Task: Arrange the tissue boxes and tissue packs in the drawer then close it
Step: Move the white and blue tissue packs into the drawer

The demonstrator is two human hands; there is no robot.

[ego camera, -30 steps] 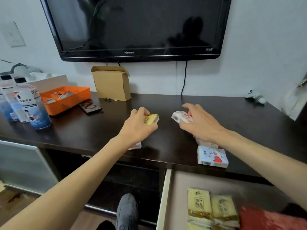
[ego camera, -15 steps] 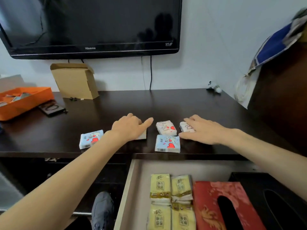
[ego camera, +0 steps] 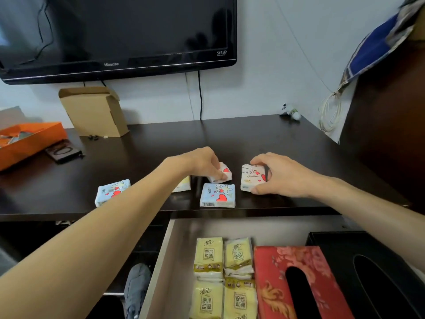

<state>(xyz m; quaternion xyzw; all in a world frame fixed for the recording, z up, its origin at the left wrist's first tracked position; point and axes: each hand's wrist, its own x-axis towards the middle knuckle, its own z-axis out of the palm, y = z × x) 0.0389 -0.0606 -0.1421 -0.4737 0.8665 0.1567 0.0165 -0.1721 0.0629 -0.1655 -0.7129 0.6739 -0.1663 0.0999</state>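
Small tissue packs lie on the dark desk (ego camera: 253, 139). My left hand (ego camera: 200, 162) pinches a white pack with red hearts (ego camera: 223, 173). My right hand (ego camera: 278, 176) grips another white heart pack (ego camera: 251, 177), tilted up on its edge. Two blue heart packs lie flat, one in the middle (ego camera: 218, 195) and one to the left (ego camera: 111, 192). A yellowish pack (ego camera: 184, 184) peeks out from behind my left forearm. The open drawer (ego camera: 181, 249) below holds several yellow tissue packs (ego camera: 224, 277), a red tissue box (ego camera: 296, 284) and a black tissue box (ego camera: 372, 272).
A wall-mounted TV (ego camera: 115, 35) hangs above the desk. A cardboard box (ego camera: 94, 111), an orange tray (ego camera: 27, 141) and a dark small case (ego camera: 63, 151) sit at the back left. A dark cabinet (ego camera: 391, 125) with cloth on top stands at right.
Both hands went from resting flat on packs to gripping them: the left moved right onto the heart pack, the right lifted its pack onto its edge. The view shifted right over the second.
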